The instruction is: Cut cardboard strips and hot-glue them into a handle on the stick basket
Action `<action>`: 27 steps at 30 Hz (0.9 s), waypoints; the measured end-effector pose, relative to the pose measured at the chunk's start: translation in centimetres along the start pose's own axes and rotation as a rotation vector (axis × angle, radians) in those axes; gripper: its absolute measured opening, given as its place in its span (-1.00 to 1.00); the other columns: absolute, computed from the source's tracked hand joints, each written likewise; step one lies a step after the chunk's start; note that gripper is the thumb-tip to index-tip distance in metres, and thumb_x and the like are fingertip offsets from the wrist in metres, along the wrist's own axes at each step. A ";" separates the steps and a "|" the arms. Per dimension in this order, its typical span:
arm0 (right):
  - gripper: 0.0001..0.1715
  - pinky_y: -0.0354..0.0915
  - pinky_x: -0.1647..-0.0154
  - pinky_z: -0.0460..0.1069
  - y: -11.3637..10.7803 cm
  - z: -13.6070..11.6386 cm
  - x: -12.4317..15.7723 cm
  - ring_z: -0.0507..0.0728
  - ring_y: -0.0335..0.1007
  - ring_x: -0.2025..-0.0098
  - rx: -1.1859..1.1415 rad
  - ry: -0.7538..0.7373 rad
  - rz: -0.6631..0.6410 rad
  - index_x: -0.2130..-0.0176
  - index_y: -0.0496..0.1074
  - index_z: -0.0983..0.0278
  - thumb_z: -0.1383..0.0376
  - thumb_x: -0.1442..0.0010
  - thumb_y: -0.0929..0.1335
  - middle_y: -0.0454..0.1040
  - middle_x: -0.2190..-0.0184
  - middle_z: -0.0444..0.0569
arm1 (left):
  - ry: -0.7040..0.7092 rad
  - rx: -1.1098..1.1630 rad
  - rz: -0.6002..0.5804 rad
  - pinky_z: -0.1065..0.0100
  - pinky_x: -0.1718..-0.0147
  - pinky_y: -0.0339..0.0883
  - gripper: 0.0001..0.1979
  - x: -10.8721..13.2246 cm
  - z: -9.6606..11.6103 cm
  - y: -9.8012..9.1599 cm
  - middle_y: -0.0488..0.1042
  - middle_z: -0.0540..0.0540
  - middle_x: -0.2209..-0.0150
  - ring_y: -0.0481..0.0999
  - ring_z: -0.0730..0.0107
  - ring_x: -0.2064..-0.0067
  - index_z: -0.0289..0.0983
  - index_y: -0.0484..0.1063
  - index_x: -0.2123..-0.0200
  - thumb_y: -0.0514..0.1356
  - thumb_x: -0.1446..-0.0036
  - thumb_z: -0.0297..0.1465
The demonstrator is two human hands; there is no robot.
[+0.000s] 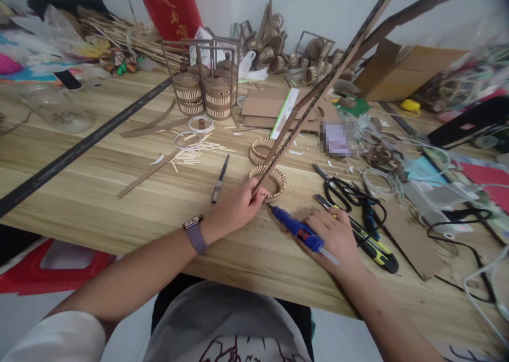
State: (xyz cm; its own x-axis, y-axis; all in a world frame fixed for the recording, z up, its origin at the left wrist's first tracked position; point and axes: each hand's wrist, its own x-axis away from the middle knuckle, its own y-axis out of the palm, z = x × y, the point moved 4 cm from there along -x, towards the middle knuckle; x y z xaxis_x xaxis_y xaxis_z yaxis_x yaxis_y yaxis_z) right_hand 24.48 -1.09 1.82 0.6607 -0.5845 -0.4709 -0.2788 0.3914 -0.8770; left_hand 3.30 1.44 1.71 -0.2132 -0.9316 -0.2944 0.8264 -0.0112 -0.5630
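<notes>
My left hand (234,207) pinches the lower end of a long brown cardboard strip (308,113), which slants up to the right. Just beyond those fingers sits a small round basket (278,179) ringed with short wooden sticks, and the strip's end lies at its near rim. My right hand (332,237) is wrapped round a blue glue gun (296,228) with a clear glue stick out of its back. Its nozzle points at my left fingertips, close to the strip's end. A second, similar basket (259,151) stands right behind the first.
A pen (220,179) and loose sticks (194,152) lie left of the baskets. Right of my right hand are a yellow-black utility knife (376,245), black scissors (332,187) and cables. Several lidded stick baskets (218,98) with tall handles stand behind, near a long black strip (87,144).
</notes>
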 end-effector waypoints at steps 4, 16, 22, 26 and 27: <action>-0.80 0.11 0.15 0.11 0.0 -0.1 0.0 0.15 0.36 0.42 0.047 0.011 0.000 0.42 0.33 0.24 0.31 -0.25 0.24 0.43 0.53 -0.07 | -0.008 0.009 -0.006 0.32 0.30 0.33 -0.85 0.0 0.0 0.0 0.61 -0.03 0.25 0.56 0.32 0.29 -0.20 0.22 0.38 0.08 -0.23 -0.52; -0.63 0.37 0.40 0.06 -2.8 6.8 1.8 0.15 0.42 0.45 -0.661 0.917 0.030 0.31 0.50 0.19 -0.03 -0.03 0.46 0.55 0.44 -0.05 | -0.049 0.104 -0.029 0.31 0.29 0.39 -0.91 0.1 0.4 -0.2 0.57 -0.05 0.26 0.59 0.32 0.23 -0.22 0.28 0.32 0.08 -0.20 -0.52; -0.50 0.48 0.42 -0.04 -2.1 9.0 0.6 0.08 0.51 0.31 -1.563 1.122 -0.167 0.20 0.48 0.16 0.35 0.21 0.56 0.59 0.09 -0.04 | -0.017 0.092 0.025 0.36 0.41 0.36 -0.93 0.4 -0.2 -0.1 0.54 -0.10 0.16 0.52 0.41 0.37 -0.23 0.29 0.22 0.05 -0.24 -0.47; -0.56 0.38 0.58 -0.14 -1.0 9.1 -0.2 0.09 0.56 0.29 -1.517 1.021 -0.178 0.16 0.44 0.19 0.40 0.10 0.46 0.60 0.09 0.03 | -0.012 0.080 0.029 0.39 0.49 0.31 -0.85 0.8 0.2 -0.1 0.49 -0.04 0.29 0.44 0.46 0.48 -0.25 0.34 0.15 0.03 -0.24 -0.46; -0.57 0.36 0.59 -0.14 -0.7 9.1 -0.5 0.10 0.57 0.27 -1.480 0.996 -0.170 0.16 0.43 0.19 0.40 0.10 0.43 0.60 0.09 0.04 | -0.012 0.074 0.030 0.40 0.49 0.30 -0.84 0.9 0.4 -0.2 0.47 -0.02 0.33 0.43 0.46 0.49 -0.25 0.35 0.14 0.03 -0.24 -0.46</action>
State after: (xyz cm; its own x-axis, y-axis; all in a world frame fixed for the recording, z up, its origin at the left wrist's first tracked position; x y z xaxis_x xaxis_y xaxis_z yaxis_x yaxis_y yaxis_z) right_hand 30.70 5.37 3.57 0.2755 -0.9307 0.2408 -0.9588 -0.2841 -0.0013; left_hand 3.16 0.42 1.85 -0.1822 -0.9362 -0.3004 0.8686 -0.0100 -0.4954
